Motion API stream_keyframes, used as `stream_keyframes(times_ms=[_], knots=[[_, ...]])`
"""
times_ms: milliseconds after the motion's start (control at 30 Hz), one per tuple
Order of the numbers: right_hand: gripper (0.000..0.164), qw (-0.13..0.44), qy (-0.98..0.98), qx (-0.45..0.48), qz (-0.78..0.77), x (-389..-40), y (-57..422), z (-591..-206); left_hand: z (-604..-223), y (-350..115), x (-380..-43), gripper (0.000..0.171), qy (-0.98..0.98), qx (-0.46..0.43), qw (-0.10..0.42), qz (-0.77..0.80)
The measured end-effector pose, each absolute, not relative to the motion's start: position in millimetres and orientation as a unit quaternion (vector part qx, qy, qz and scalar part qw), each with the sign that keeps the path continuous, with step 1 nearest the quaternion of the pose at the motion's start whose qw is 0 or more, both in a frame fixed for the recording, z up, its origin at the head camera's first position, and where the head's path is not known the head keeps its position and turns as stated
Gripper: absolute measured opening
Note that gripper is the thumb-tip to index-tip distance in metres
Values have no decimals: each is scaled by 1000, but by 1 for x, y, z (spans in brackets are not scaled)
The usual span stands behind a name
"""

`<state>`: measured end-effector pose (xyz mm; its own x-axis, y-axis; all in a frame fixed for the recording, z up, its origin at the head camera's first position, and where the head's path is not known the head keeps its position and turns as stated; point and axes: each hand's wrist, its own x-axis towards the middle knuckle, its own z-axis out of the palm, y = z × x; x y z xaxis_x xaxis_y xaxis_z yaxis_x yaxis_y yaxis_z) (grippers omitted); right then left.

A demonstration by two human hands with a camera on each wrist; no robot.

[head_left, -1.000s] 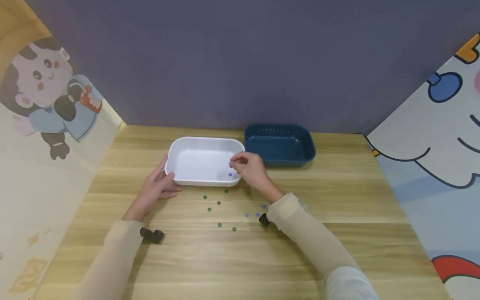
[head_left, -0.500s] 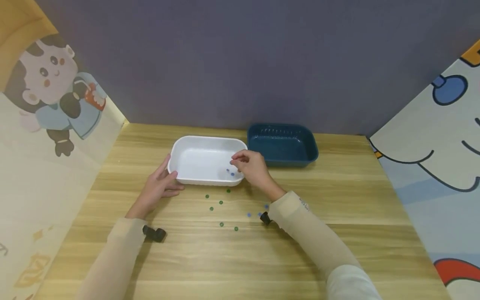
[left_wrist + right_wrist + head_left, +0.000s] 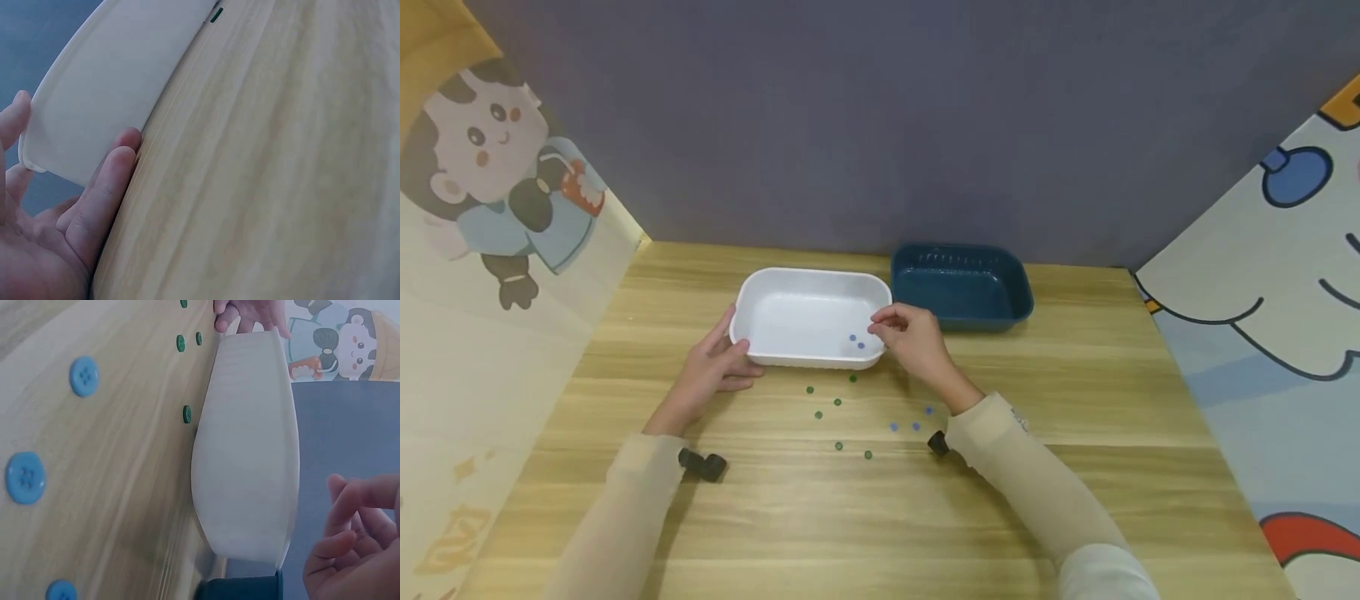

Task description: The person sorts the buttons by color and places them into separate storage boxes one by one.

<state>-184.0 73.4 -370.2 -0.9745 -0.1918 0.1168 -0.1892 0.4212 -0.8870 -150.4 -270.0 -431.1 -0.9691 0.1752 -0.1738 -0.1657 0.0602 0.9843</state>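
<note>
My left hand (image 3: pixel 711 367) grips the near left corner of a white plastic basin (image 3: pixel 801 321), thumb over the rim (image 3: pixel 26 125) and fingers along the outer wall. Over the basin's right end, my right hand (image 3: pixel 913 337) is loosely curled with nothing between thumb and fingertips. Beneath those fingertips, two blue buttons (image 3: pixel 856 342) lie on the basin floor. More blue buttons (image 3: pixel 25 477) with four holes are on the wooden table, below the right wrist. Several green buttons (image 3: pixel 837 402) lie scattered in front of the basin.
A dark blue basin (image 3: pixel 1028 304) stands close to the white one's right, against the grey back wall (image 3: pixel 887 125). Cartoon-printed panels (image 3: pixel 535 333) flank the wooden tabletop (image 3: pixel 760 517). Black wrist cameras (image 3: pixel 703 465) stick out from both sleeves.
My right hand has let go of a blue button, which dropped beside the other one in the white basin. That hand then shifted slightly right. The left hand keeps its hold.
</note>
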Motion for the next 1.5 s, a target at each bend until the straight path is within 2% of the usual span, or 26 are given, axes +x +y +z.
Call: stream_keyframes(times_ms=[167, 500, 800, 1000, 1167, 1500], knots=[[11, -3, 862, -128, -491, -175, 80, -368, -433, -270, -149, 73, 713, -2, 127, 689], [10, -9, 873, -135, -468, -158, 99, -366, -430, -270, -150, 72, 718, 7, 122, 685], [13, 71, 904, -152, -394, -131, 115, -372, -429, -269, -154, 72, 717, 9, 126, 685], [8, 110, 931, -209, -277, -113, 114, -382, -429, -269, -152, 72, 713, 6, 126, 689], [5, 120, 940, -242, -211, -105, 112, -392, -428, -270, -151, 71, 714, 5, 124, 690], [5, 110, 943, -251, -191, -101, 109, -402, -433, -271, -153, 73, 707, 4, 125, 696]])
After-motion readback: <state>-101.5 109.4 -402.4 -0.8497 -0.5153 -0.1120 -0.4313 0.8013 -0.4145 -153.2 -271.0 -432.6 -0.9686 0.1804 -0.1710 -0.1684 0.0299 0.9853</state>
